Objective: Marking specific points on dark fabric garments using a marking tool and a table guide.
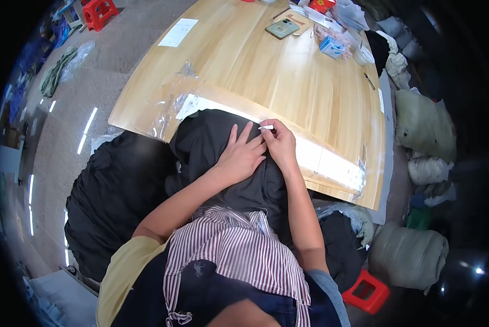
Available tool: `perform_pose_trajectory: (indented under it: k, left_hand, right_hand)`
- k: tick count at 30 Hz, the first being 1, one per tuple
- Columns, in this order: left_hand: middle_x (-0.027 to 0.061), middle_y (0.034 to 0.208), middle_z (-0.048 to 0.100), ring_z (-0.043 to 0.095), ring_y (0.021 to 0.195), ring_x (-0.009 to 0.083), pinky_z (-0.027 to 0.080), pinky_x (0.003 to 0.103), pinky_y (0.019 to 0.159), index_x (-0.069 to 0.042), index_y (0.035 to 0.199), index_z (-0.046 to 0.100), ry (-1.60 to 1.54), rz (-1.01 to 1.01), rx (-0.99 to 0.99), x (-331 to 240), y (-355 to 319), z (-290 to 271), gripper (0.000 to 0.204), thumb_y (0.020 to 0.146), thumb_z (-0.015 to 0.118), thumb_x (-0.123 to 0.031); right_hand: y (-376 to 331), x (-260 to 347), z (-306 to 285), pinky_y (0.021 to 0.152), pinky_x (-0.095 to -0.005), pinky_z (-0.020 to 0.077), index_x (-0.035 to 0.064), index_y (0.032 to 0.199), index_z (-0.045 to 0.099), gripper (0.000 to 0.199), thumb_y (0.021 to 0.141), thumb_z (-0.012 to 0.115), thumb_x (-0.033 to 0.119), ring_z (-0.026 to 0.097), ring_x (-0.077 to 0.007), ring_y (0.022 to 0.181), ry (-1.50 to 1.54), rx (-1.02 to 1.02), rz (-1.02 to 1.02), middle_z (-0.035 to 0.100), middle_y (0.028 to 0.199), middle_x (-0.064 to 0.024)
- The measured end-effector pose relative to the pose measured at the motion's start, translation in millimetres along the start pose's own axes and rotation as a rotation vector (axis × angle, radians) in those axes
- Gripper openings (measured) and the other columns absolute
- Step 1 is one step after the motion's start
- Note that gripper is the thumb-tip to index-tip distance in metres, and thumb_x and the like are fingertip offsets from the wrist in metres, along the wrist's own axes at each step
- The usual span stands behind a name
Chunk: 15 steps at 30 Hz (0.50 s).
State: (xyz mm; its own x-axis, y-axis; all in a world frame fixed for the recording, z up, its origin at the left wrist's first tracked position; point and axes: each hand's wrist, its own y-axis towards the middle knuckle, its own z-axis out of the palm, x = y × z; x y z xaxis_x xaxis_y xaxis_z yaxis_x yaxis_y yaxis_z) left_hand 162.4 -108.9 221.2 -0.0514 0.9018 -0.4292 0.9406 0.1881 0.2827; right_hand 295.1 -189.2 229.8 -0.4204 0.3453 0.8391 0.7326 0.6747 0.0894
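A piece of black cloth (201, 136) is draped over the near edge of the wooden table and down over my lap. My left hand (240, 158) lies flat on it with the fingers spread. Close beside those fingertips, my right hand (280, 143) pinches a short white chalk-like stick (265, 127) between thumb and fingers. The stick is at the cloth's far right edge; whether its tip touches the cloth I cannot tell. Under the cloth, a bright white strip (331, 166) runs along the near side of the table.
The wooden table (228, 60) carries a paper sheet (178, 32), a phone (282, 28), a blue box (331, 47) and a pen (369, 81). More black cloth (119, 191) is heaped at my left. Rolled bundles (410, 253) and a red stool (366, 291) stand to the right.
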Motion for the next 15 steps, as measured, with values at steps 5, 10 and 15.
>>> perform_pose_trajectory:
  k: [5, 10, 15]
  left_hand:
    - [0.009, 0.144, 0.043, 0.03, 0.136, 0.044, 0.02, 0.067, 0.108, -0.01, 0.13, 0.053, 0.002, -0.004, 0.035, 0.9, -0.8, -1.0, 0.043, 0.09, 0.059, -0.024]
    - [0.0104, 0.142, 0.044, 0.028, 0.137, 0.0428, 0.02, 0.068, 0.107, -0.01, 0.127, 0.057, -0.027, 0.023, -0.028, -0.5, -0.2, -1.7, 0.039, 0.09, 0.058, -0.024]
    - [0.0196, 0.136, 0.048, 0.031, 0.134, 0.042, 0.019, 0.066, 0.107, -0.004, 0.125, 0.057, -0.106, 0.013, -0.093, 5.9, -0.9, 6.0, 0.039, 0.089, 0.055, -0.019]
  right_hand:
    - [2.8, 7.5, 1.4, 0.059, -0.0263, 0.0465, 0.0055, 0.099, 0.067, 0.014, 0.088, 0.063, 0.014, 0.058, -0.0106, 0.064, -0.169, 0.014, -0.074, 0.063, 0.071, -0.0034]
    - [17.2, 25.9, 10.5, 0.059, -0.028, 0.0459, 0.0043, 0.099, 0.066, 0.014, 0.088, 0.064, 0.012, 0.057, -0.0119, 0.064, -0.367, 0.017, -0.11, 0.062, 0.07, -0.0047]
    - [26.0, 37.7, 37.2, 0.063, -0.0274, 0.0469, 0.0045, 0.099, 0.066, 0.012, 0.088, 0.063, 0.01, 0.056, -0.0125, 0.067, 0.064, 0.164, -0.104, 0.062, 0.073, -0.0067]
